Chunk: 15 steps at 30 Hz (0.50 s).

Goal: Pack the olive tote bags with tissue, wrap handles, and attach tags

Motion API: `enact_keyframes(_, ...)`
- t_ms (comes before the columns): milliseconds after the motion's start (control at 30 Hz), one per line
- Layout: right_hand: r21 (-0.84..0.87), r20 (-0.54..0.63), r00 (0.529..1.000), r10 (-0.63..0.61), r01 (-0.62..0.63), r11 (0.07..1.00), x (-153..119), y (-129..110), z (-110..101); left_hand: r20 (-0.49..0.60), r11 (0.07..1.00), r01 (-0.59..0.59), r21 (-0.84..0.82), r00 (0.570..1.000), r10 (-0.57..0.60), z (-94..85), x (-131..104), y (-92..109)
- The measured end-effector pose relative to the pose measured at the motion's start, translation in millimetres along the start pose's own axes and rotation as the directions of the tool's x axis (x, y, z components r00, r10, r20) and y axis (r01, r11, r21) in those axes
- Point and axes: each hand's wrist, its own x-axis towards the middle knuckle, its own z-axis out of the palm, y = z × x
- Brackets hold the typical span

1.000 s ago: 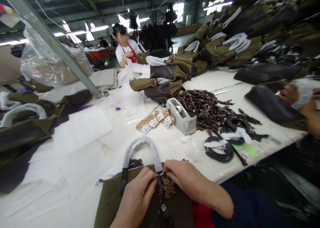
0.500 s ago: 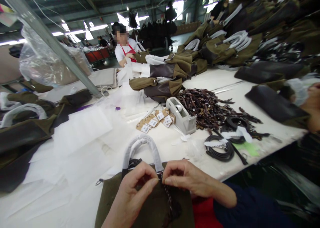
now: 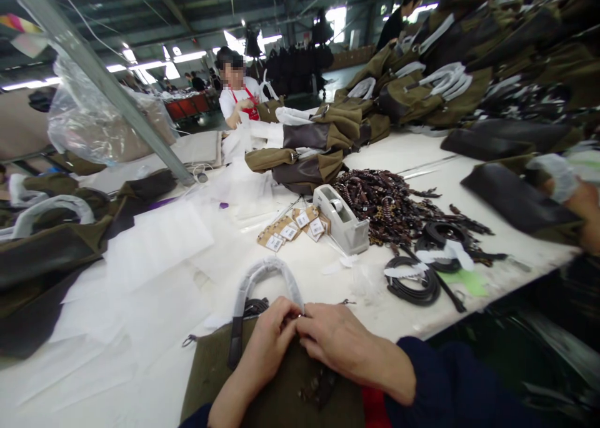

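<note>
An olive bag (image 3: 210,365) lies in front of me, its handle (image 3: 269,268) wrapped in white and standing up. At the right base of that handle, my left hand (image 3: 274,331) and my right hand (image 3: 332,337) meet with fingertips pinched together. A small shiny bit shows between them, too small to make out. Below my right hand, a dark braided charm (image 3: 319,387) hangs against the bag front, partly hidden and blurred. Coiled black cord (image 3: 253,307) sits behind the handle.
Beyond the bag are a tape dispenser (image 3: 344,222), tags (image 3: 288,228), a pile of dark charms (image 3: 389,203) and coiled straps (image 3: 412,281). White sheets (image 3: 154,240) lie left. More bags (image 3: 309,165) stand behind. A person (image 3: 239,94) works across the table; another person's hand (image 3: 585,209) is at right.
My hands have come together at the handle base, and my right hand has turned over more, back facing up. The charm hangs lower and is more hidden. The view has shifted slightly.
</note>
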Motion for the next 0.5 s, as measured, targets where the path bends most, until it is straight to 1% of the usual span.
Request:
enact_keyframes(67, -0.098, 0.017, 0.999, 0.031, -0.029, 0.995, 1, 1, 1, 0.017, 0.999, 0.018, -0.037, 1.000, -0.017, -4.0, 5, 3)
enact_keyframes(133, -0.138, 0.017, 0.998, 0.063, -0.061, 0.989, 1, 1, -1, 0.045, 0.996, 0.039, -0.076, 0.998, -0.036, -7.2, 8, 4)
enact_keyframes(300, -0.153, 0.016, 0.989, 0.145, -0.141, 0.978, 4, 2, -2, 0.120, 0.970, 0.114, -0.213, 0.989, -0.090, -9.6, 12, -3)
enact_keyframes(400, -0.165, 0.019, 0.984, 0.177, -0.172, 0.971, 6, 2, 2, 0.126, 0.950, 0.148, -0.275, 0.985, -0.117, -8.7, 12, -8)
enact_keyframes(500, -0.166, 0.037, 0.982, 0.184, -0.175, 0.970, 11, 0, 5, 0.138, 0.941, 0.169, -0.292, 0.981, -0.134, -9.5, 13, -9)
